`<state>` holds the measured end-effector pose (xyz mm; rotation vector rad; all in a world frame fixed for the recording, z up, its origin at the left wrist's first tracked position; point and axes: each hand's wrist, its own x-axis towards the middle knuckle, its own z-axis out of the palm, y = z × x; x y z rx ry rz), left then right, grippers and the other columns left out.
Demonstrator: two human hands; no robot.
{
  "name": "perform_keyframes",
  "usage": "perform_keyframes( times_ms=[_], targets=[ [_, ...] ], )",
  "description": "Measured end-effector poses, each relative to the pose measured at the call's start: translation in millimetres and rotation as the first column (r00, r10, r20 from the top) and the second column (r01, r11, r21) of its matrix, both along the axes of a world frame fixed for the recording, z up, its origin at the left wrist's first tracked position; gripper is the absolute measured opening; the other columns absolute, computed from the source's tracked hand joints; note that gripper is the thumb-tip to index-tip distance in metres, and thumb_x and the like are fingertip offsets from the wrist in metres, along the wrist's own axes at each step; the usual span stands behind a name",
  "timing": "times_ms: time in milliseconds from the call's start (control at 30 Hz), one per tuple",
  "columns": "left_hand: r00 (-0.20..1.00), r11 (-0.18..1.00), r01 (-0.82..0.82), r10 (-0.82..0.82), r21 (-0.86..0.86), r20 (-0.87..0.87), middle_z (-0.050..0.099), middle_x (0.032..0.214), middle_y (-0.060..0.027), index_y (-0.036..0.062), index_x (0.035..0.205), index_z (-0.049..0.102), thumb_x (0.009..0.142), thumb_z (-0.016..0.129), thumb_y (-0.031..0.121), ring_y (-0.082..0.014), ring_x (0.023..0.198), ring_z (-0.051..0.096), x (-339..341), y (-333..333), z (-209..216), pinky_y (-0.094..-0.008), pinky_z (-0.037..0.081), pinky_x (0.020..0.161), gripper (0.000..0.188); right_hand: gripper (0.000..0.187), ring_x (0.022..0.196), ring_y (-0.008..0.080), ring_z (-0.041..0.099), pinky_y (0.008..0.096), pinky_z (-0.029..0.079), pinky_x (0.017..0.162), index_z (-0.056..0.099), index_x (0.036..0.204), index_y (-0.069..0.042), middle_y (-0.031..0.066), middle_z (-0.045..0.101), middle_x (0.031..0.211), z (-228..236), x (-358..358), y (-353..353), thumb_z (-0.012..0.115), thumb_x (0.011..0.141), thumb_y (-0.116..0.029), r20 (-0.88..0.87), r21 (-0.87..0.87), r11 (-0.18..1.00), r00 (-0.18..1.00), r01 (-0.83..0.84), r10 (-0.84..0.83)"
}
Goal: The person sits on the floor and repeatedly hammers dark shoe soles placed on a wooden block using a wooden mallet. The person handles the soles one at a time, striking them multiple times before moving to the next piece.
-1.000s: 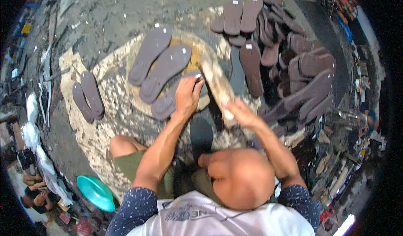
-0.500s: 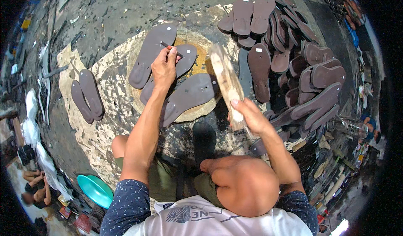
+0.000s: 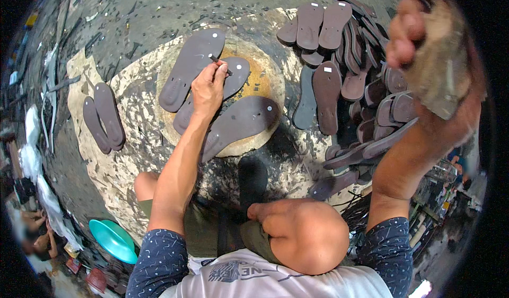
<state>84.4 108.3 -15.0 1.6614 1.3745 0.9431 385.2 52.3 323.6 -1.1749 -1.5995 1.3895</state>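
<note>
My left hand (image 3: 208,90) is closed round a short dark hand punch (image 3: 218,63), held over the shoe soles. A brown sole (image 3: 192,67) lies just left of that hand. Another sole (image 3: 237,76) sits partly under the hand, and a third sole (image 3: 246,124) lies nearer to me. All three rest on a round, worn block (image 3: 270,78) and carry a small white dot at one end. Raised high at the right, my right hand (image 3: 407,33) grips a rough wooden mallet (image 3: 442,59), which is blurred and hides part of the palm.
A large heap of brown soles (image 3: 366,75) spreads at the right, with a grey sole (image 3: 305,99) beside it. Two soles (image 3: 106,118) lie at the left. A teal basin (image 3: 113,241) stands at the lower left. Black scraps (image 3: 201,20) litter the floor.
My right hand has swung the mallet up and to the right, away from beside the block. My left hand stays over the soles, with the punch tilted more steeply.
</note>
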Motion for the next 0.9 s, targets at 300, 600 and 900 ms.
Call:
perform_keyframes(
  times_ms=[300,600,900],
  targets=[
    [0.982,0.917,0.158,-0.108,0.365,-0.153,0.069,0.096,-0.0155,0.0020,0.102,0.069,0.091,0.069,0.010,-0.0335,0.092,0.065,4,-15,-20,-0.0416,0.052,0.080,0.013,0.051,0.085,0.0185,0.062,0.0346,0.052,0.080,0.060,0.113,0.005,0.0104,0.066,0.098,-276,-71,-57,0.058,0.099,-0.044,0.613,0.047,0.983,0.772,0.176,-0.167],
    [0.749,0.931,-0.170,0.335,-0.323,0.571,0.069,0.088,-0.0070,0.0005,0.103,0.067,0.101,0.065,0.022,-0.0117,0.079,0.067,4,1,-5,-0.0269,0.056,0.069,0.022,0.045,0.078,0.0099,0.059,0.0296,0.050,0.067,0.066,0.111,0.000,0.0002,0.067,0.090,-295,-84,-58,0.053,0.104,-0.042,0.058,-0.573,0.798,0.981,0.184,-0.184],
    [0.955,0.973,-0.223,0.230,-0.059,0.185,0.072,0.085,-0.0062,-0.0013,0.105,0.067,0.102,0.062,0.021,-0.0099,0.076,0.070,-18,91,-6,-0.0257,0.056,0.069,0.023,0.049,0.093,0.0124,0.060,0.0297,0.050,0.084,0.060,0.128,0.003,0.0044,0.066,0.108,-295,-90,-63,0.052,0.105,-0.040,-0.004,-0.625,0.767,0.981,0.149,-0.194]
  ],
)
